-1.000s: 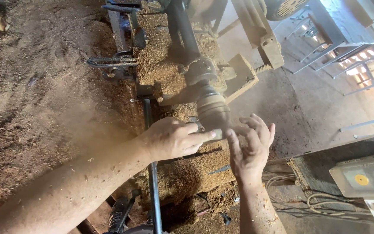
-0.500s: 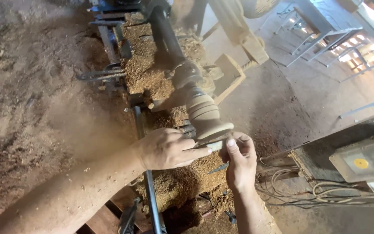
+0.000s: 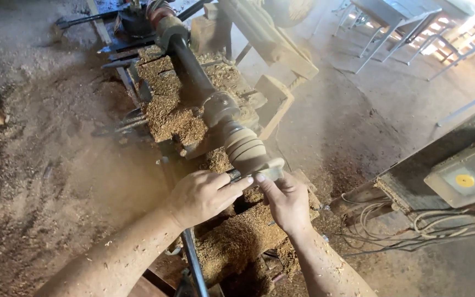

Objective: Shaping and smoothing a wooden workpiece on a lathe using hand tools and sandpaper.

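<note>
Turned workpiece (image 3: 247, 147): pale wood, smooth, matt, ringed with shallow grooves. Lathe shaft (image 3: 189, 66): dark metal, dull sheen. Lathe bed (image 3: 171, 118): covered in coarse tan wood shavings. Tool (image 3: 234, 175) under the left hand (image 3: 202, 195): probably dark metal, largely hidden. Floor (image 3: 45, 181): rough, dusted with sawdust. Control box (image 3: 468, 176): matt grey casing, yellow glossy button noted.
</note>
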